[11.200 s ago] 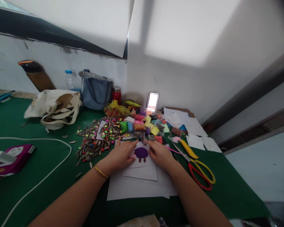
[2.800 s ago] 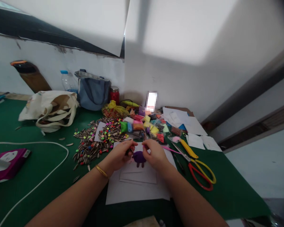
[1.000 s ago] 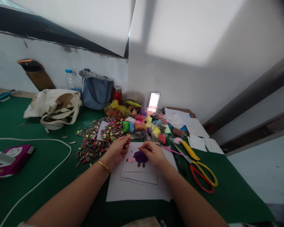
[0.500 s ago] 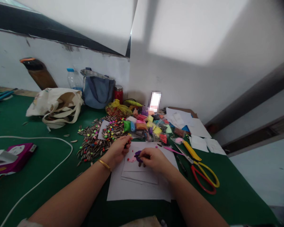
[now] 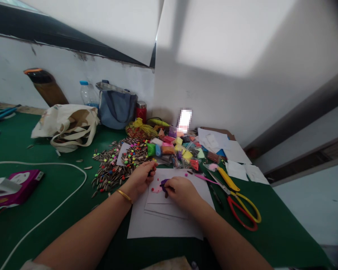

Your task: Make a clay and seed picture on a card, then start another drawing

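Observation:
On a small white card (image 5: 157, 199) lies a flat clay figure with a purple part (image 5: 163, 183), a pink part (image 5: 157, 190) and small red dots. My right hand (image 5: 181, 190) is over the figure, its fingertips pinched together at the purple part and covering some of it. What they pinch, if anything, is too small to tell. At the card's left edge is my left hand (image 5: 142, 176), its fingers closed round something dark that I cannot make out. The card rests on other sheets and a larger white paper (image 5: 163, 228).
Striped sunflower seeds (image 5: 109, 176) mixed with coloured balls lie left of the paper. Behind it are bags of coloured clay (image 5: 169, 150). Scissors (image 5: 243, 210), a yellow-handled tool (image 5: 228, 180) and a black pen (image 5: 216, 197) lie to the right. A white cable (image 5: 73, 191) crosses the left side.
My right hand has shifted slightly and turned over the figure, now covering more of its lower brown part. My left hand stays where it was.

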A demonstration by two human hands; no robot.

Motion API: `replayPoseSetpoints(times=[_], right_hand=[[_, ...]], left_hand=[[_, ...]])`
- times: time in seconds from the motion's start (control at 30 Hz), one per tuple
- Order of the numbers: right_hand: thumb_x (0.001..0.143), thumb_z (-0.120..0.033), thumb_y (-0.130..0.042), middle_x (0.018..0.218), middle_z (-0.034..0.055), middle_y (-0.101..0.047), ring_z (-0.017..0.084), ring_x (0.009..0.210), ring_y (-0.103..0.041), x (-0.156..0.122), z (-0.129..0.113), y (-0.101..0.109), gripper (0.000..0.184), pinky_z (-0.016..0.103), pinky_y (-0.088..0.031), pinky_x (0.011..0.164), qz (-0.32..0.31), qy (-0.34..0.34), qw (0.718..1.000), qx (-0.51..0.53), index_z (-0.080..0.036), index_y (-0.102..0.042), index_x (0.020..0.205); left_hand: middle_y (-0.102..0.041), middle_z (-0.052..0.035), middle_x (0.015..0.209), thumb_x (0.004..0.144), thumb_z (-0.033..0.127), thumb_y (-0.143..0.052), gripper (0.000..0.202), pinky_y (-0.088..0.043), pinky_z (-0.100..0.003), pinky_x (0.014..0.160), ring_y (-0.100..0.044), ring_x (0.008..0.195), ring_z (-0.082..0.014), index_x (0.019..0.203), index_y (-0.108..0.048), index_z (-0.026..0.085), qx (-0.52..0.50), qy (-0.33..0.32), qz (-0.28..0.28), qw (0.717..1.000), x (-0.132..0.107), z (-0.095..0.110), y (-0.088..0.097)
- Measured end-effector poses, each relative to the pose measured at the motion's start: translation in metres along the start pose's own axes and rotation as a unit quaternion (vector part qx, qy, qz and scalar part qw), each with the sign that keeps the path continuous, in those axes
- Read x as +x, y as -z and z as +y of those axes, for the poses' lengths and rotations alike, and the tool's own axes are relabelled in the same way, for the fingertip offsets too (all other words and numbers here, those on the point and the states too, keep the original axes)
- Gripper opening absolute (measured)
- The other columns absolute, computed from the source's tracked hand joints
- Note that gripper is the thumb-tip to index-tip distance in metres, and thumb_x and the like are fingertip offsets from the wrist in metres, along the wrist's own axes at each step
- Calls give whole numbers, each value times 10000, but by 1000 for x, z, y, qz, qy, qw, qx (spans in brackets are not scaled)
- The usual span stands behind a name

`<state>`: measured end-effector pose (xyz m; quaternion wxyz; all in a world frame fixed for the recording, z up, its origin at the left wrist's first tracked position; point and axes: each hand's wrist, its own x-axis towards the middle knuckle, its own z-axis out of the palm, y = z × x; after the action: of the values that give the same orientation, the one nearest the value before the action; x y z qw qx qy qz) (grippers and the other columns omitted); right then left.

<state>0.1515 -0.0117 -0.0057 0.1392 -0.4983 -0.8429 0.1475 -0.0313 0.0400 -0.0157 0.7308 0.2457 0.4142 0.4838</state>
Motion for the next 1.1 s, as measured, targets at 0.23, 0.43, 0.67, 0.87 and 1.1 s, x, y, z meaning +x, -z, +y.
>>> replayPoseSetpoints(times=[0.23, 0.43, 0.67, 0.87, 1.1], right_hand=[[874, -193, -617, 801, 36, -674, 164, 774, -593, 0, 4, -5, 139, 263, -381, 697, 5, 26, 998, -58, -208, -714, 776], [873, -161, -601, 805, 58, -669, 175, 779, -588, 0, 2, -11, 137, 276, -382, 702, 8, 45, 995, -88, -186, -708, 791], [874, -149, -597, 805, 62, -658, 185, 787, -577, 0, 2, -10, 143, 295, -389, 722, 12, 65, 993, -97, -171, -701, 780], [913, -219, -579, 825, 59, -636, 188, 803, -555, -1, 3, 2, 156, 308, -402, 739, 89, 84, 992, -28, -182, -712, 840], [967, -248, -505, 942, 89, -660, 216, 866, -549, 0, -15, 10, 230, 347, -427, 780, 187, 107, 977, 9, -181, -690, 1087]], left_hand=[[-521, 24, 662, 760, 281, -752, 219, -182, -109, 334, -426, 451, -27, 797, -593, 135, -2, 2, 1, 1000, 0, 0, 0], [-519, 23, 663, 755, 281, -757, 221, -186, -104, 335, -429, 452, -27, 792, -597, 132, -7, 8, 1, 1000, 0, 1, -1], [-513, 10, 679, 832, 267, -678, 168, -210, -96, 329, -436, 458, -25, 805, -610, 115, -14, 26, 0, 1000, -3, 4, -3], [-517, -5, 692, 939, 369, -515, 288, -227, -103, 326, -438, 457, -36, 832, -601, 116, -42, 59, -15, 997, -6, 9, -6], [-501, 22, 628, 877, 574, -545, 445, -241, -110, 363, -428, 441, -39, 869, -620, 136, 15, 125, -92, 988, -22, -4, -19]])
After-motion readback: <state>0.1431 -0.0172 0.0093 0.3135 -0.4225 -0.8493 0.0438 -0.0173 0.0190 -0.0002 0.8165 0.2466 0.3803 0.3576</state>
